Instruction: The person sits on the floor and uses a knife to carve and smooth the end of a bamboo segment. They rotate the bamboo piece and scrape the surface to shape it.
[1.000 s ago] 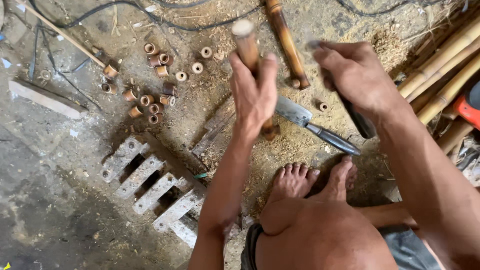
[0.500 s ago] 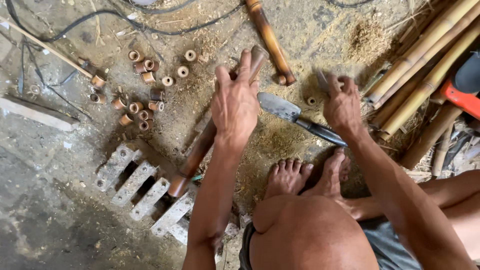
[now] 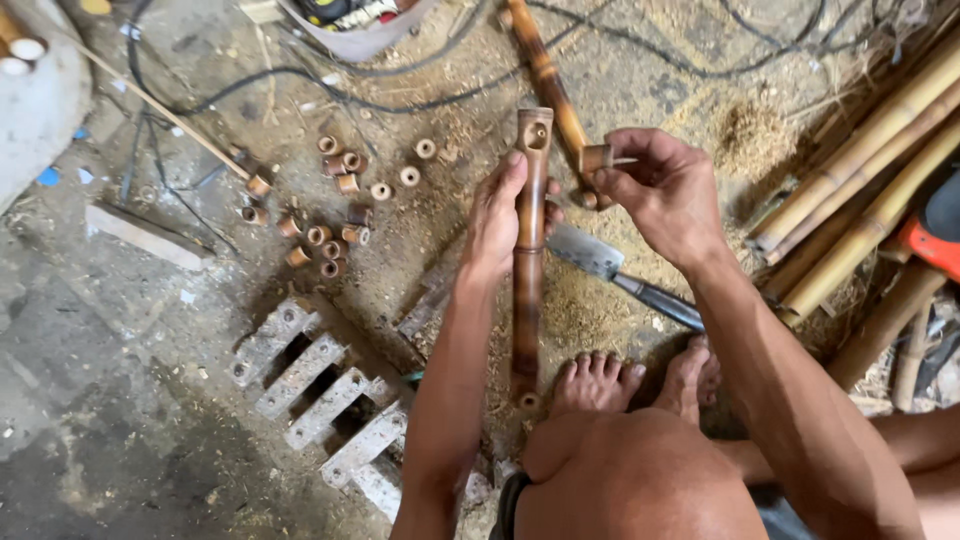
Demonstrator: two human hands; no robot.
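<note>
while the cut bamboo rings [image 3: 325, 215] lie scattered on the floor [image 3: 90, 380] at the left, out of the way but within reach, the left hand [image 3: 497, 215] has its grip clamped round a brown bamboo tube [image 3: 528, 250], standing it upright with its lower end by the bare feet [image 3: 598, 382], so the holed top faces up. just right of it, the right hand [image 3: 665, 195] pinches a small bamboo plug [image 3: 597, 157] beside that top. a knife [image 3: 625, 275] lies behind on the sawdust, and long bamboo poles [image 3: 860, 170] are stacked at the right.
</note>
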